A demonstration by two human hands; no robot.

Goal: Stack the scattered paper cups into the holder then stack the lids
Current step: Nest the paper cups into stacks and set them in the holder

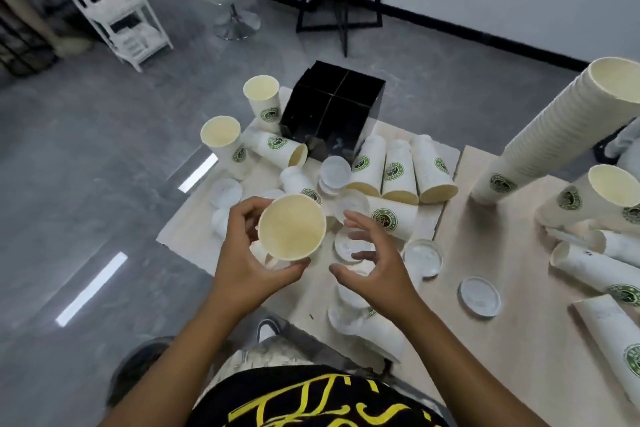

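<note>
Head view: left hand (249, 263) curled around white paper cup with smooth cream inside (291, 227), held mouth-up above pale wooden table (485, 340). Right hand (377, 263) spread, fingers loosely bent, holding nothing, above round translucent plastic lids (349, 246). Glossy black square holder with four compartments (332, 107) at far edge, empty cups lying and standing around. Tall ribbed stack of cups (554, 135) leaning at right.

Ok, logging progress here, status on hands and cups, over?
Left hand grips upright white paper cup. Right hand open, empty. Black four-compartment holder shows no cups. Lying cups crowd its front.
</note>
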